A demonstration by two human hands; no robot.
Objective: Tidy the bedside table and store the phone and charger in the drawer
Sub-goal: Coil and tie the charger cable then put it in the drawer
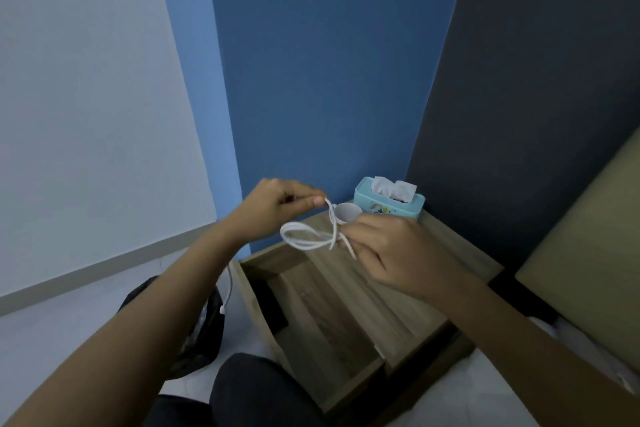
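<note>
We pinch the white charger cable [308, 236] between left hand [277, 208] and right hand [391, 246]; below, the open drawer [311, 308] holds a dark phone [273, 305]; tissues poke from the teal box [389, 203].

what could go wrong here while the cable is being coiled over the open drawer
1. The white cable is looped loosely between the left hand and right hand; the coil may spring open when released.
2. A small white cup stands on the bedside table right behind the hands, so a swinging loop or knuckle might tip it.
3. A dark object, possibly the phone, lies in the open drawer; a dropped cable end could hit it.
</note>
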